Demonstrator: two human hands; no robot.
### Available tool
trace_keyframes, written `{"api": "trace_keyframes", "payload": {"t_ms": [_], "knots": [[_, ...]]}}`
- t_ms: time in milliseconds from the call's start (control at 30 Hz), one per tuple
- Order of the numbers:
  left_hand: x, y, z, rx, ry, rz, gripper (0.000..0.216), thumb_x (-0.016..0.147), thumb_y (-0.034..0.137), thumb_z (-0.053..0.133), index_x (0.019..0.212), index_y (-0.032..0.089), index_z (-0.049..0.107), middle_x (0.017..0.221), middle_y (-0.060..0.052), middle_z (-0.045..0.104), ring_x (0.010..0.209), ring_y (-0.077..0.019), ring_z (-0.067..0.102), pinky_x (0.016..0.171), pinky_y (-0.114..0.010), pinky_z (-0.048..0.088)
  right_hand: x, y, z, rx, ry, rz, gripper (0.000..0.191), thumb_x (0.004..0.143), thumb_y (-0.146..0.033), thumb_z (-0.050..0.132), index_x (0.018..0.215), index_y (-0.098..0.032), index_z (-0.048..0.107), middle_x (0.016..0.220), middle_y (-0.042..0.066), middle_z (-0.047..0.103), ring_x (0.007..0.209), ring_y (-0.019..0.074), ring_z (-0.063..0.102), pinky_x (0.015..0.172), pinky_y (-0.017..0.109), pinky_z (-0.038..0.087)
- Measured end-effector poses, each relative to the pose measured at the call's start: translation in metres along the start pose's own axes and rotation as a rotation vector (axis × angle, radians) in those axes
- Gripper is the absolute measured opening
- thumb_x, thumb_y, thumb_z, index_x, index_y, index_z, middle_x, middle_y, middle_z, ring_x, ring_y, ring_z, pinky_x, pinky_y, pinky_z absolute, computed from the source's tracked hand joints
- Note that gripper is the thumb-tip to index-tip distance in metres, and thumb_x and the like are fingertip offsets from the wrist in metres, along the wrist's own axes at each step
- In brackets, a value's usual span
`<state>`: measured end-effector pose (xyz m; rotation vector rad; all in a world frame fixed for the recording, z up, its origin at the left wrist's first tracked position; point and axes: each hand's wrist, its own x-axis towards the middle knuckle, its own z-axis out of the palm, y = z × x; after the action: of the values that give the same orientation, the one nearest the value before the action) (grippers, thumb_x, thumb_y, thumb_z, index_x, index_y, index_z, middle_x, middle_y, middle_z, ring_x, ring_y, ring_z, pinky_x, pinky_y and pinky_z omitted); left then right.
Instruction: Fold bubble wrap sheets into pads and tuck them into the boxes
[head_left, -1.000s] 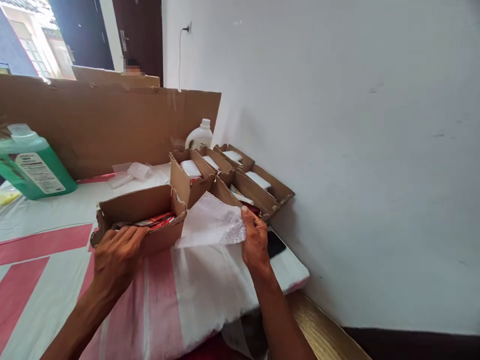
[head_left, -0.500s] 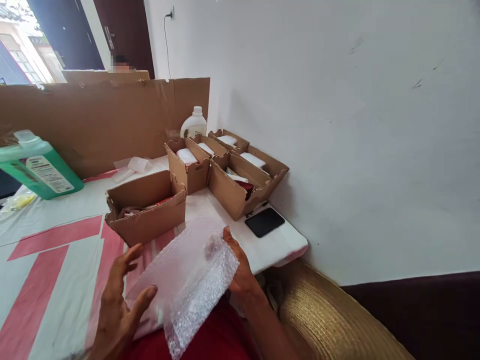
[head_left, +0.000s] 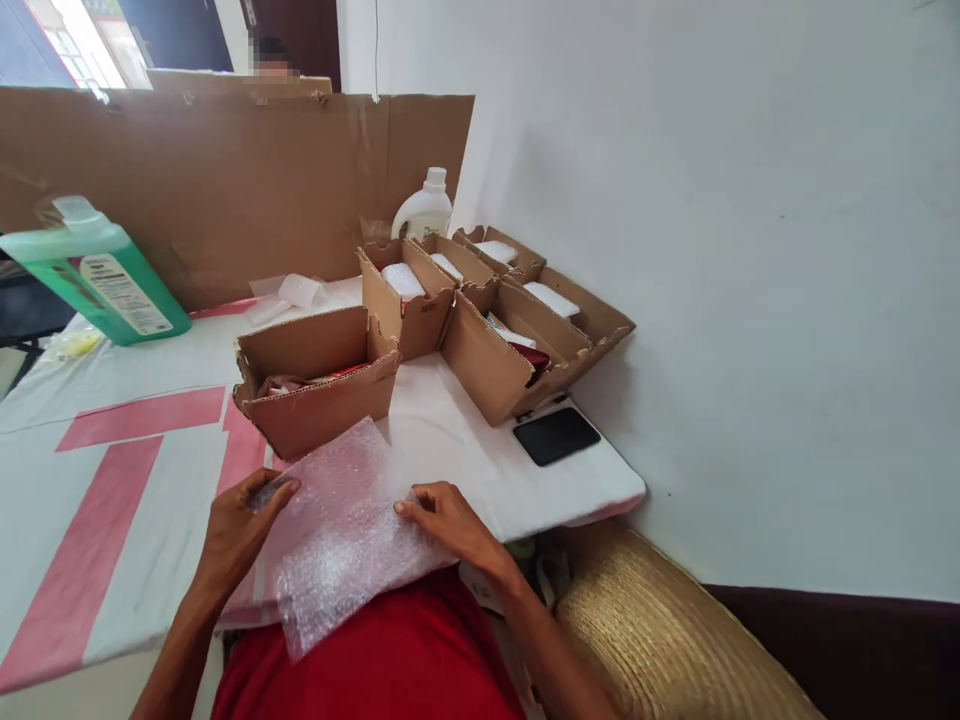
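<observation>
A clear sheet of bubble wrap (head_left: pixel 341 530) is stretched between my two hands, over the table's near edge and my red-clothed lap. My left hand (head_left: pixel 244 515) pinches its left edge between thumb and fingers. On the opposite side, my right hand (head_left: pixel 442 515) grips the right edge, thumb on top. Just beyond the sheet stands an open cardboard box (head_left: pixel 322 405) with reddish packets inside, partly hidden by its front wall. A black phone (head_left: pixel 556 436) lies flat on the table to the right of my right hand.
Several cardboard boxes (head_left: pixel 487 370) with white wrapped items stand at the back right by the wall. A white jug (head_left: pixel 427 208) is behind them. A green liquid bottle (head_left: pixel 112 280) stands left, before a cardboard panel (head_left: pixel 262 190). A woven straw item (head_left: pixel 637 620) is at lower right.
My left hand was open beside the bubble wrap and now holds its left edge. The sheet has turned flatter and lower, and my view has tilted down.
</observation>
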<state>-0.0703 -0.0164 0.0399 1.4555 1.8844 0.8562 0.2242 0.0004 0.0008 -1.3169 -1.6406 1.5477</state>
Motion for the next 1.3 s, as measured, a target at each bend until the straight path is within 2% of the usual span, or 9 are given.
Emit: {"api": "trace_keyframes", "payload": {"t_ms": [100, 200, 300, 367, 467, 533, 667, 1000, 1300], "knots": [[0.018, -0.012, 0.012, 0.128, 0.051, 0.13, 0.046, 0.081, 0.065, 0.06, 0.089, 0.021, 0.072, 0.08, -0.003, 0.075, 0.07, -0.0195, 0.066, 0.065, -0.028, 0.051, -0.008, 0.005, 0.013, -0.251, 0.091, 0.005, 0.047, 0.092, -0.038, 0.059, 0.055, -0.02, 0.036, 0.054, -0.007, 0.027, 0.055, 0.009, 0.026, 0.054, 0.027, 0.018], [0.021, -0.015, 0.02, 0.239, 0.117, 0.215, 0.046, 0.085, 0.061, 0.057, 0.098, 0.019, 0.072, 0.096, -0.01, 0.076, 0.09, -0.0278, 0.069, 0.085, -0.04, 0.053, -0.02, 0.005, 0.019, -0.405, 0.253, -0.029, 0.047, 0.094, -0.041, 0.062, 0.057, -0.021, 0.042, 0.053, -0.006, 0.036, 0.052, 0.011, 0.031, 0.054, 0.029, 0.02], [0.003, -0.006, 0.022, 0.48, 0.356, 0.378, 0.042, 0.091, 0.05, 0.057, 0.112, 0.016, 0.07, 0.113, -0.017, 0.071, 0.109, -0.0345, 0.064, 0.097, -0.05, 0.047, -0.03, -0.005, 0.02, -0.599, 0.538, -0.088, 0.033, 0.095, -0.045, 0.063, 0.072, -0.023, 0.057, 0.068, 0.002, 0.056, 0.057, 0.0163, 0.046, 0.057, 0.03, 0.03], [-0.015, 0.0, 0.026, 0.581, 0.516, 0.538, 0.04, 0.093, 0.038, 0.06, 0.126, 0.016, 0.063, 0.124, -0.018, 0.067, 0.118, -0.0332, 0.06, 0.102, -0.05, 0.044, -0.029, -0.018, 0.027, -0.691, 0.604, -0.169, 0.028, 0.099, -0.047, 0.057, 0.084, -0.023, 0.062, 0.081, 0.008, 0.064, 0.069, 0.0221, 0.057, 0.065, 0.033, 0.041], [-0.036, -0.01, 0.045, 0.588, 0.401, 0.718, 0.051, 0.093, 0.027, 0.057, 0.143, 0.019, 0.049, 0.136, -0.018, 0.061, 0.128, -0.0294, 0.056, 0.107, -0.045, 0.043, -0.013, -0.034, 0.053, -0.727, 0.394, -0.441, 0.041, 0.101, -0.053, 0.05, 0.117, -0.018, 0.064, 0.117, 0.016, 0.068, 0.11, 0.0304, 0.061, 0.093, 0.042, 0.049], [-0.039, -0.031, 0.062, 0.646, 0.247, 0.748, 0.063, 0.093, 0.028, 0.052, 0.153, 0.018, 0.036, 0.147, -0.02, 0.053, 0.137, -0.0321, 0.05, 0.111, -0.048, 0.04, 0.005, -0.034, 0.076, -0.743, 0.178, -0.631, 0.064, 0.1, -0.059, 0.049, 0.144, -0.012, 0.049, 0.147, 0.017, 0.055, 0.138, 0.0304, 0.046, 0.114, 0.045, 0.038], [-0.03, -0.073, 0.084, 0.753, 0.157, 0.709, 0.09, 0.084, 0.033, 0.055, 0.161, 0.014, 0.014, 0.161, -0.022, 0.036, 0.151, -0.0374, 0.032, 0.121, -0.056, 0.025, 0.037, -0.013, 0.102, -0.831, -0.012, -0.664, 0.085, 0.098, -0.067, 0.045, 0.159, -0.011, 0.026, 0.166, 0.014, 0.029, 0.154, 0.0274, 0.023, 0.126, 0.047, 0.021], [-0.031, -0.067, 0.06, 0.713, 0.098, 0.628, 0.09, 0.089, 0.06, 0.055, 0.161, 0.017, 0.022, 0.166, -0.022, 0.025, 0.154, -0.0404, 0.023, 0.119, -0.062, 0.026, 0.047, 0.025, 0.031, -0.934, 0.105, -0.314, 0.085, 0.095, -0.069, 0.048, 0.162, -0.022, 0.023, 0.169, 0.008, 0.014, 0.157, 0.033, 0.009, 0.126, 0.059, 0.015], [-0.045, -0.072, 0.025, 0.696, 0.078, 0.625, 0.095, 0.088, 0.061, 0.055, 0.162, 0.018, 0.014, 0.165, -0.021, 0.027, 0.151, -0.0377, 0.03, 0.119, -0.058, 0.029, 0.024, 0.01, 0.007, -0.792, 0.033, -0.308, 0.089, 0.096, -0.066, 0.051, 0.163, -0.02, 0.017, 0.17, 0.013, 0.01, 0.158, 0.031, 0.006, 0.126, 0.055, 0.016]]}}
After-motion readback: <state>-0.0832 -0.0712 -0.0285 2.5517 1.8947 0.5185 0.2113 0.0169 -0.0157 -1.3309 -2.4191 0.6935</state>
